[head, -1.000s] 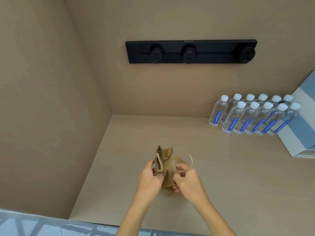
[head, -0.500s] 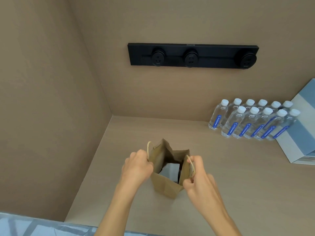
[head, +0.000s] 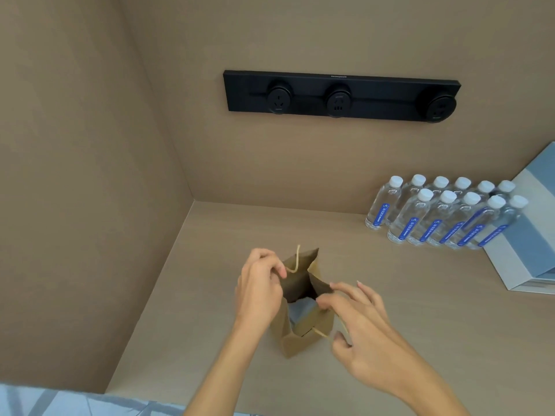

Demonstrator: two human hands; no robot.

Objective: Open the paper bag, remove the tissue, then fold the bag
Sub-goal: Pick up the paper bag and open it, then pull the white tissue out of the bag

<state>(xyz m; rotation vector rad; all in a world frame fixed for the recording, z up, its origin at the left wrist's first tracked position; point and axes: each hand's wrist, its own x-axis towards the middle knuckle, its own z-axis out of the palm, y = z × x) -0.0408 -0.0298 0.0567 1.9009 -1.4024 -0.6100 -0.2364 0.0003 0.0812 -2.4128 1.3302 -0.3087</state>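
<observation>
Right hand (head: 357,322) now off the rim, half-spread over the paper bag (head: 303,331); left hand (head: 259,288) pinching its far edge

Soft, even, shadowless light — slight blur throughout; wide-angle bowing at the edges

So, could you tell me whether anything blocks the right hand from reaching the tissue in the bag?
Nothing visible does. The paper bag stands open, the left hand holds its far rim, and the right hand sits at the mouth just above the pale tissue.
</observation>
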